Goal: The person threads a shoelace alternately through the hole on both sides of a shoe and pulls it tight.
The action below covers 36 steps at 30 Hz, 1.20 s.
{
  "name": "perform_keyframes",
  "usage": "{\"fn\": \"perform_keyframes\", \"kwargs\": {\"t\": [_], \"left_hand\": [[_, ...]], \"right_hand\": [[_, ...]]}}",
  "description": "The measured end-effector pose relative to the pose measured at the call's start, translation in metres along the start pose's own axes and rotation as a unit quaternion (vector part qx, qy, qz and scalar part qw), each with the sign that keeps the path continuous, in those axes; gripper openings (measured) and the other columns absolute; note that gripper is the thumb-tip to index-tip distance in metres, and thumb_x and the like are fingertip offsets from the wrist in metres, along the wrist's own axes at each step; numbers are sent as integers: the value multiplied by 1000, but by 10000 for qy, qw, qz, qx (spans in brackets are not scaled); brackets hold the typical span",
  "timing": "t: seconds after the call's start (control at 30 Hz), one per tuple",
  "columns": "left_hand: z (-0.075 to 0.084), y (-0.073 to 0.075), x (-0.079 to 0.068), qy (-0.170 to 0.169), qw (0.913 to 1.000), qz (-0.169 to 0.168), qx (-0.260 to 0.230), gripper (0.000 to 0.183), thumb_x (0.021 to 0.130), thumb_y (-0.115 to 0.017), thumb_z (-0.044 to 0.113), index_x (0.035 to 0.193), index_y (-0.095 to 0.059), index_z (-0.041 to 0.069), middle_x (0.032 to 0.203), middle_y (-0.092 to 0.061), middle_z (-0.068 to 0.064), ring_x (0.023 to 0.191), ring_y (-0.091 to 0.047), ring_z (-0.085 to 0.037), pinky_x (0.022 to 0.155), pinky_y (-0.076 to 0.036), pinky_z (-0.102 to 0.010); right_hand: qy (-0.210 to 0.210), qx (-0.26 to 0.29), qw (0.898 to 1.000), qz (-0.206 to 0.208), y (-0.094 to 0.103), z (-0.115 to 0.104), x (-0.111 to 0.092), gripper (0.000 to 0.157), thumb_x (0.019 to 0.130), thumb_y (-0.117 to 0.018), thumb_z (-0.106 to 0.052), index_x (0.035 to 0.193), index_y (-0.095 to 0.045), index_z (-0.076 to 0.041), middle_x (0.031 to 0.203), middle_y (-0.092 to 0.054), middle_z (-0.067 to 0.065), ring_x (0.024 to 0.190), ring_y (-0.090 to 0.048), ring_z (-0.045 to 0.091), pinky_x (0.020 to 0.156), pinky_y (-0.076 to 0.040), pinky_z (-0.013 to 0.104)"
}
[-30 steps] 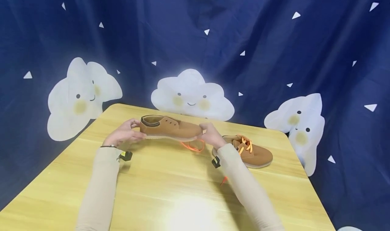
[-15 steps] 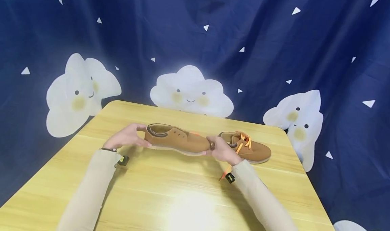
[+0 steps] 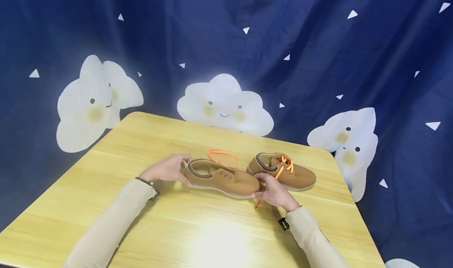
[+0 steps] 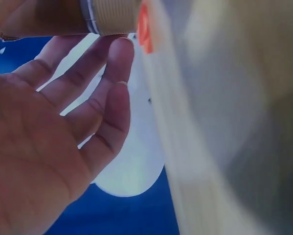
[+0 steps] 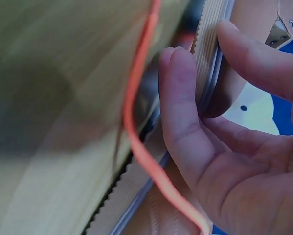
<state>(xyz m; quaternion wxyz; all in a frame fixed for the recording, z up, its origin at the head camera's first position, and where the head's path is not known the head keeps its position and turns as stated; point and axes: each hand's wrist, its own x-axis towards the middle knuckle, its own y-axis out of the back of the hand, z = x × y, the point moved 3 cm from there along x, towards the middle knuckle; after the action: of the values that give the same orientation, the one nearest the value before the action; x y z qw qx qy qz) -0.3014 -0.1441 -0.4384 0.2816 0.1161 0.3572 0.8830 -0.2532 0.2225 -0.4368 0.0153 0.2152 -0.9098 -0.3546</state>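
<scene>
A brown lace-up shoe (image 3: 226, 182) with no lace in its visible eyelets is held level between both hands, toe to the right. My left hand (image 3: 169, 169) grips its heel; in the left wrist view the fingers (image 4: 118, 61) bend toward the heel's sole edge (image 4: 118, 17). At the toe, my right hand (image 3: 277, 192) pinches the shoe, with the thumb (image 5: 254, 51) on the sole's side. Whether the sole touches the tabletop I cannot tell. Behind this shoe lies a loose orange lace (image 3: 223, 153).
A second brown shoe (image 3: 301, 177) with an orange lace stands just right of the held one, partly behind my right hand. Its lace end (image 5: 151, 166) hangs onto the wooden table (image 3: 170, 224). A blue curtain (image 3: 301, 32) with clouds rises behind the table.
Both hands have brought the held shoe nearer to me, lower and to the right, close to the second shoe. The loose orange lace, earlier below or behind it, now shows beyond it.
</scene>
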Motion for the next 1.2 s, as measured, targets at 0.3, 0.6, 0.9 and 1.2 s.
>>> {"fn": "perform_keyframes", "kwargs": {"t": [0.3, 0.6, 0.9, 1.2], "left_hand": [[4, -16, 3, 48, 9990, -403, -191, 63, 70, -95, 31, 117, -59, 11, 71, -62, 3, 59, -57, -9, 53, -47, -24], [-1, -18, 5, 126, 9982, -546, -204, 66, 71, -95, 31, 119, -55, 10, 67, -54, 5, 55, -47, -8, 49, -39, -20], [-15, 0, 11, 293, 9817, -1550, -1069, 78, 81, -88, 26, 146, -48, 10, 138, -59, -10, 116, -66, -22, 102, -55, -41], [-35, 29, 52, 220, 9872, 409, -1523, 45, 110, -49, 35, 142, -57, 4, 140, -62, -21, 125, -63, -38, 108, -51, -54]], "right_hand": [[-98, -614, 9967, 516, 0, 11, -11, 61, 82, -86, -9, 136, -59, 3, 141, -59, 23, 130, -57, 34, 104, -50, 51], [-229, -483, 9971, 546, -1, 16, -12, 67, 83, -87, -12, 140, -55, 3, 145, -56, 22, 111, -57, 25, 92, -49, 38], [-393, -174, 9986, 321, 1, 18, -18, 72, 80, -88, -7, 142, -54, 5, 140, -55, 25, 86, -67, 17, 70, -54, 26], [187, -1317, 9893, -599, 21, -17, -3, 72, 84, -86, -13, 145, -53, 7, 144, -59, 28, 97, -73, 30, 88, -58, 41]]}}
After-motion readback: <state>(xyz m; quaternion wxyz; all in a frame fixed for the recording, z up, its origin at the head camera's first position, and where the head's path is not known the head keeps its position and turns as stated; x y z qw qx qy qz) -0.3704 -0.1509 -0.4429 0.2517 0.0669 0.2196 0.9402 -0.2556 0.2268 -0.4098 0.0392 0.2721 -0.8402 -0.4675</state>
